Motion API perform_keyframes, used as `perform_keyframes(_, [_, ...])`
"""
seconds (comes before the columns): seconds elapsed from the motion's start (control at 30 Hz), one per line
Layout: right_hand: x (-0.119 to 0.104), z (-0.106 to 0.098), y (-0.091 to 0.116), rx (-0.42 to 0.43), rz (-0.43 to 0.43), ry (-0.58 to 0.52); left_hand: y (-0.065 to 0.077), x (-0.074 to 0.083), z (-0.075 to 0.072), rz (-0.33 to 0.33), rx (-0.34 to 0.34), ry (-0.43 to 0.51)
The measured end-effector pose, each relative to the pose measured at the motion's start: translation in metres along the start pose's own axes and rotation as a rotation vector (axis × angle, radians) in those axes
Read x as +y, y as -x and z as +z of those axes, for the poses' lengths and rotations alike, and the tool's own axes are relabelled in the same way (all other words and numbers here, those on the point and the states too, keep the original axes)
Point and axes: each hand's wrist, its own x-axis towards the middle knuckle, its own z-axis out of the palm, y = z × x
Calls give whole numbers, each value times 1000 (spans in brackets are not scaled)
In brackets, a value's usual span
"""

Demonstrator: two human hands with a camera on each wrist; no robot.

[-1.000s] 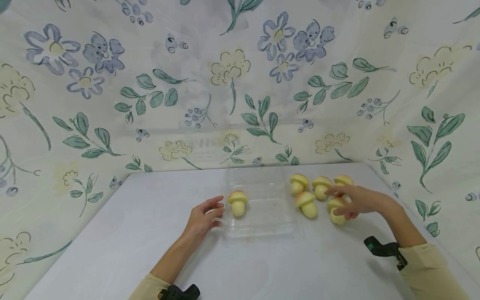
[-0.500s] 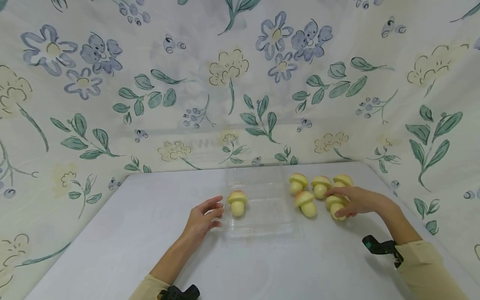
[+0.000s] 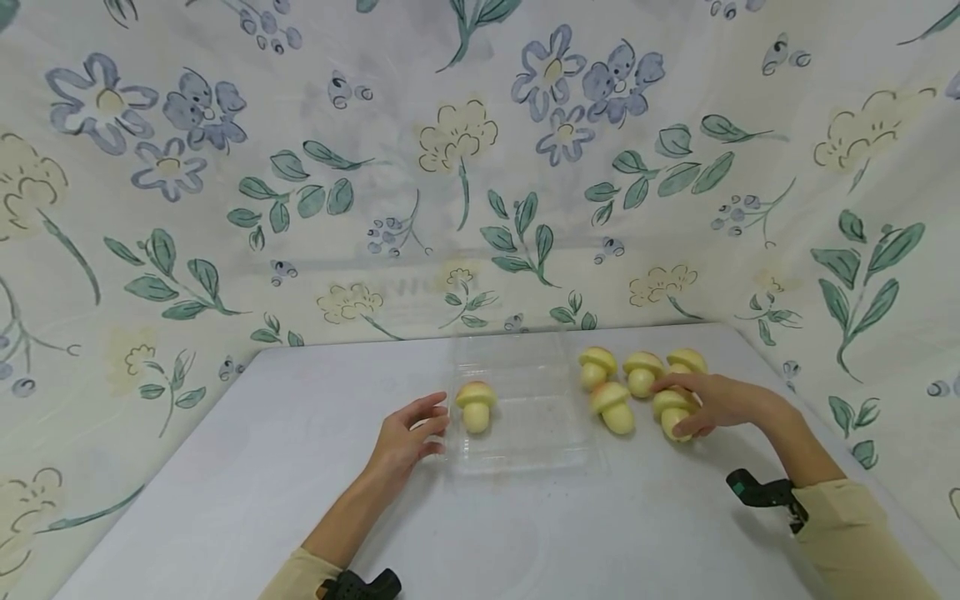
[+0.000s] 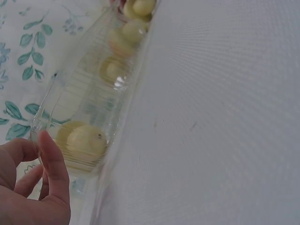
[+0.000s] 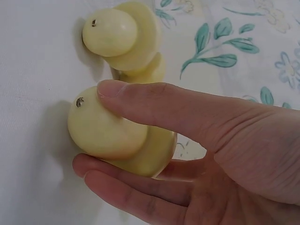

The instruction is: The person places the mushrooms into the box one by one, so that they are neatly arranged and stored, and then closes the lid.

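Observation:
In the head view my right hand [image 3: 708, 404] holds a yellow mushroom [image 3: 671, 408] with a rounded stem and a wide cap. From the right wrist, the thumb lies on the stem of this mushroom [image 5: 108, 126] and the fingers curl below it. My left hand [image 3: 408, 433] rests its fingertips against the left side of a clear plastic container [image 3: 525, 454]. One yellow mushroom [image 3: 476, 408] lies inside, at the container's left end. The left wrist view shows the thumb and fingers [image 4: 56, 173] at the container's end wall, fairly extended.
Several more yellow mushrooms [image 3: 615, 410] lie on the white table [image 3: 525, 533], between the container and my right hand. One at the back [image 3: 686, 360] is partly hidden by that hand. A floral cloth [image 3: 465, 208] hangs behind the table's far edge.
My right hand has lowered onto the nearest right-hand mushroom, and its thumb and fingers have closed around it. The left hand has stayed beside the container.

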Motion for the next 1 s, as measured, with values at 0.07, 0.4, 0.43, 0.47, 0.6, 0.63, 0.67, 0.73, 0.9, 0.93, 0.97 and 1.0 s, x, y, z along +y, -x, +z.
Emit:
perform_keyframes(0.07, [1,0,-1,-3,-4,-11,0,0,0,-1,2,0])
perform_keyframes(0.4, [1,1,-1,-8,-22,-16,-1,0,0,3,9,-2])
perform_keyframes(0.43, [1,1,-1,-9,-25,-17,-1,0,0,3,8,0])
perform_keyframes(0.47, [1,0,-1,-8,-28,-17,-1,0,0,2,8,4])
perform_keyframes(0.6, [-1,-2,0,4,-46,12,0,1,0,8,2,7])
perform_keyframes(0.63, [-2,-3,0,11,-50,23,0,1,0,8,1,7])
perform_keyframes(0.67, [-2,-3,1,16,-56,32,0,1,0,10,1,6])
perform_keyframes(0.73, [-3,-4,1,31,-64,53,-1,1,0,10,0,2])
perform_keyframes(0.9, [-2,-6,0,77,-93,116,-1,1,1,1,3,-4])
perform_keyframes(0.93, [-2,-6,0,88,-97,122,-1,1,1,1,4,-3])
perform_keyframes(0.97, [-2,-6,0,98,-104,125,-1,1,1,1,5,-3])
perform_keyframes(1.0, [-2,-7,-1,108,-113,127,-1,1,1,1,6,-5])
